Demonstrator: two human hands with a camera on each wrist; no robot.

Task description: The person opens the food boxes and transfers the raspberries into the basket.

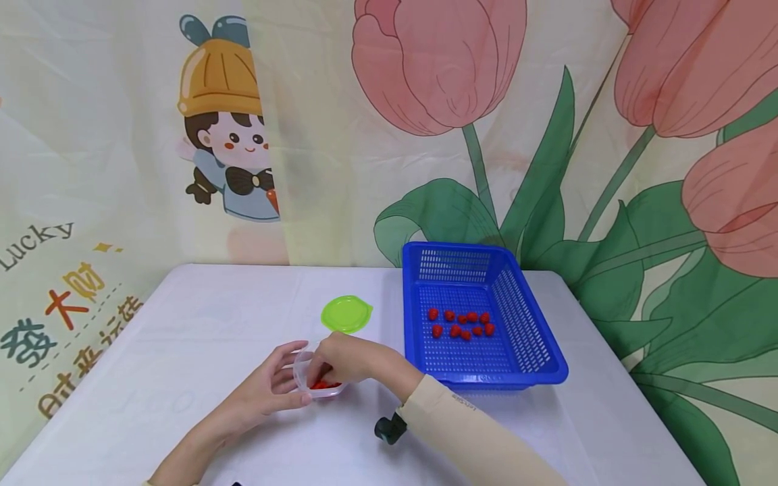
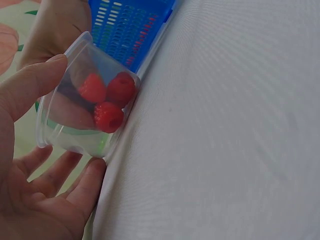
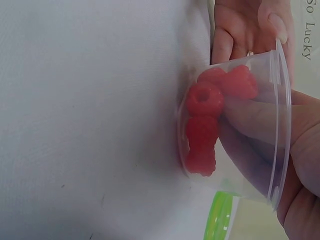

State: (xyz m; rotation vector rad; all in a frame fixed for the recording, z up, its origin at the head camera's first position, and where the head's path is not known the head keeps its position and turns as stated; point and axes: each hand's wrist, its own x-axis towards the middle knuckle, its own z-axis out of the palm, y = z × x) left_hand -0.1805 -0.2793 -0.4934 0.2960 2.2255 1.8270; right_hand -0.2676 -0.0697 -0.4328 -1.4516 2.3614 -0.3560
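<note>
A clear plastic cup (image 3: 250, 175) with several red raspberries (image 3: 202, 130) at its bottom stands on the table. My left hand (image 1: 270, 385) holds it from the left, thumb by the rim and fingers along the other side. My right hand (image 1: 346, 358) reaches down into the cup from above. Between its fingertips, inside the cup, is a raspberry (image 2: 93, 89), seen through the clear wall in the left wrist view. Part of that grip is hidden by the hand in the head view.
A blue plastic basket (image 1: 486, 370) with several more raspberries (image 1: 454, 331) stands at the right. Behind the cup a green lid (image 1: 346, 314) lies flat on the white-covered table (image 1: 243, 304). A printed cloth hangs along the back.
</note>
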